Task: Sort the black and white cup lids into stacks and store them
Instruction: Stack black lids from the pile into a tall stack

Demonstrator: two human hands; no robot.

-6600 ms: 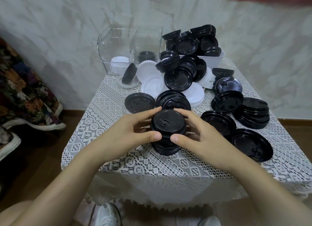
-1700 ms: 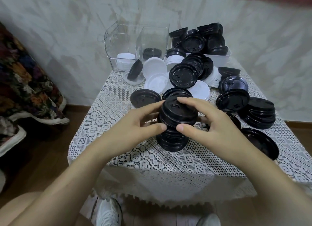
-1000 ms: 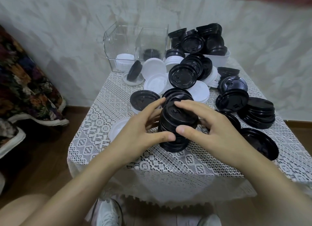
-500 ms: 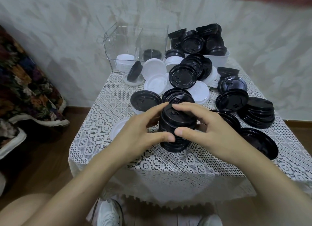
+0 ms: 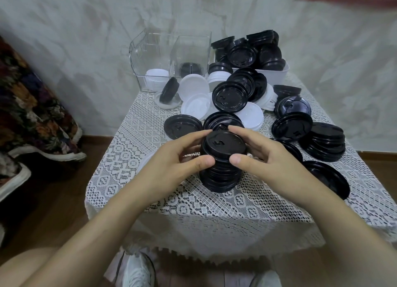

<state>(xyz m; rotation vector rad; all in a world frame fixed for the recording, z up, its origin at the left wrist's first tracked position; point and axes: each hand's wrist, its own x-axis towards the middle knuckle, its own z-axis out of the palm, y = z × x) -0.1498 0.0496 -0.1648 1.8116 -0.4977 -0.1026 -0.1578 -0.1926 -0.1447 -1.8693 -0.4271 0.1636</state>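
Observation:
A tall stack of black lids [image 5: 222, 158] stands near the front middle of the lace-covered table [image 5: 193, 203]. My left hand [image 5: 176, 162] grips its upper part from the left, thumb in front and fingers behind. My right hand [image 5: 264, 155] grips it from the right in the same way. Loose black lids [image 5: 229, 96] and white lids [image 5: 194, 86] lie heaped behind the stack. A clear bin [image 5: 169, 59] at the back holds white lids in its left half and black lids in its right half.
A white tub [image 5: 277, 74] at the back right is piled with black lids. Another black stack [image 5: 324, 144] and single black lids [image 5: 328, 178] lie at the right. A floral cloth [image 5: 28, 106] hangs at the left; my shoes [image 5: 137, 271] show below the table edge.
The upper lids, tilted and offset 1.7 s ago, now sit straighter on the stack. Both hands stay clasped around it, and my view has shifted slightly.

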